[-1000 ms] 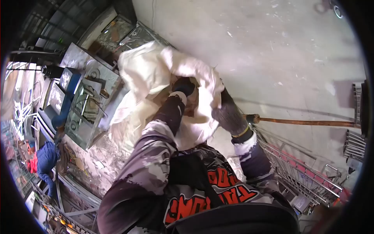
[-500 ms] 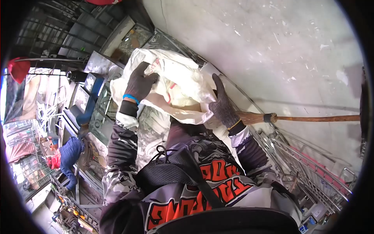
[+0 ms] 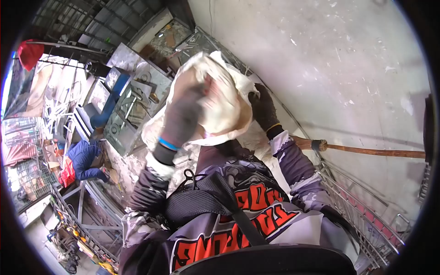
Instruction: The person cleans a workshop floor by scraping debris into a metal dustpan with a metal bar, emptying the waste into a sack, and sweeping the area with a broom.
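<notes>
A white sack [image 3: 236,110] with its mouth gaping upward is in front of my body, and its inside shows. My right hand [image 3: 264,109], in a dark knit glove, is closed on the sack's right rim. Over the left part of the opening is my left hand [image 3: 185,112], gloved the same way, with a blue band at the wrist. Motion smears its fingers, so whether they grip anything is unclear. What lies at the bottom of the sack cannot be made out.
A broom [image 3: 316,145] leans along the pale wall [image 3: 321,68] at right. Metal racks [image 3: 362,211] stand below it. Glass or metal panels [image 3: 133,107] and a blue bar [image 3: 107,103] are at left. Farther left, a person in blue [image 3: 85,160] bends down.
My left hand has moved right, from the sack's left rim to over its opening. My right hand's fingers have closed on the rim. The sack has a rounder mouth, and the view has shifted slightly.
</notes>
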Demonstrator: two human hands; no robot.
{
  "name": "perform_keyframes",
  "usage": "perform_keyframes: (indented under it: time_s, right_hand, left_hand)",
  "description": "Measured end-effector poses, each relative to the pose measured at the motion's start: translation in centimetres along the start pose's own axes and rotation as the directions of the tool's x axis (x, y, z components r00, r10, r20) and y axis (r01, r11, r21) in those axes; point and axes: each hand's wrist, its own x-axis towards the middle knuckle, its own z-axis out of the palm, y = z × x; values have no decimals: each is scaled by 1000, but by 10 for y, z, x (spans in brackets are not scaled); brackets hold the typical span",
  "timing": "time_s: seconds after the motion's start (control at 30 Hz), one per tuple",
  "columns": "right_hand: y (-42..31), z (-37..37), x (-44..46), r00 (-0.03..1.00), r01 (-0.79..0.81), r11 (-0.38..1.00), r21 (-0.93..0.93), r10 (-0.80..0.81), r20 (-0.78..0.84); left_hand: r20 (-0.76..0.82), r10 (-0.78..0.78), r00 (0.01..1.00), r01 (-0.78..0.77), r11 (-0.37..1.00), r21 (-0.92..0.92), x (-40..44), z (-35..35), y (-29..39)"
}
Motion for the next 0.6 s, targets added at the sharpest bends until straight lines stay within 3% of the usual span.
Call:
perform_keyframes:
  time_s: [0.07,0.13,0.17,0.23,0.3,0.33,0.37,0.43,0.5,0.53,0.6]
  right_hand:
    - [10,1,-7,999,23,1000,18,-24,36]
    - [8,1,-16,995,15,969,247,-40,96]
    - [7,-3,-20,995,1,971,238,-25,96]
    - [4,-10,-25,997,-7,974,226,-12,80]
    - [-1,-18,-28,997,20,985,170,-32,72]
    - [0,-20,-31,996,53,991,122,-61,65]
    - [2,-21,-33,997,42,992,116,-49,56]
    - [6,-22,-40,996,54,997,56,-58,62]
    - [2,-21,-43,994,-55,996,76,47,104]
    - [5,-18,-45,996,-41,995,86,34,80]
    - [12,-9,-46,999,5,988,156,-12,48]
  left_hand:
    - [-145,118,982,-40,891,453,8,-43,7]
    - [-295,115,949,41,879,474,2,-56,11]
    - [-342,182,922,6,876,482,-1,-61,11]
    - [-511,128,850,75,931,358,-13,-73,7]
    - [-702,97,706,155,945,287,-24,-77,-1]
    - [-702,175,691,143,918,369,-26,-84,-2]
    - [-739,156,655,224,894,388,-31,-95,-7]
    - [-875,92,475,64,988,139,-33,-110,-25]
    - [-905,63,421,190,969,156,-40,-126,-28]
    - [-884,102,456,48,989,139,-39,-127,-28]
    - [-868,157,471,121,963,239,-36,-126,-30]
